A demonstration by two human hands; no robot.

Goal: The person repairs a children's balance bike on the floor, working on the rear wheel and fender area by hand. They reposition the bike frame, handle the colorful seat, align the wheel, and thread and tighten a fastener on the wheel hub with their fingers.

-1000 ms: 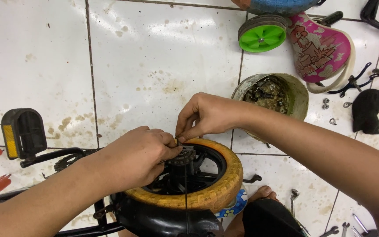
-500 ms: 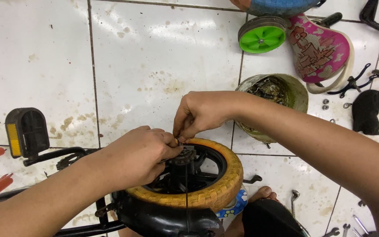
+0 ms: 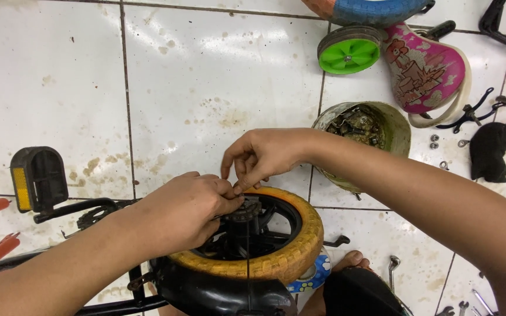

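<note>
A: Nearest ground first. What is noted?

B: A small wheel [image 3: 253, 246] with a yellow tyre is seen lying low in the view, a black mudguard [image 3: 218, 295] curved under its near edge. The sprocket [image 3: 246, 209] at the hub is worked on from both sides. The left hand [image 3: 180, 208] is curled over the hub, fingertips pressed together against the sprocket. The right hand [image 3: 262, 155] is brought in from above, thumb and forefinger pinched at the same spot; what lies between them cannot be told, it is too small and hidden.

A: Risks at that spot?

B: A small part could be dropped from the pinch into the gaps between the spokes, since the grip is narrow and the hub is crowded. Fingertips could be nipped on the sprocket teeth if the wheel is allowed to turn.

A: Further out?

B: A bare foot [image 3: 346, 260] is noted just beside the tyre, with a spanner [image 3: 392, 269] near it; it could be struck if the wheel is tipped. A black pedal [image 3: 37, 178] is recorded to the left. Beyond the right forearm a tin of chain parts [image 3: 367, 137] stands on the tile; it could be knocked by the elbow. Loose nuts [image 3: 434, 141] lie near it and could be scattered. Farthest, a green training wheel [image 3: 348, 54] and a pink saddle [image 3: 426, 73] are logged.
</note>
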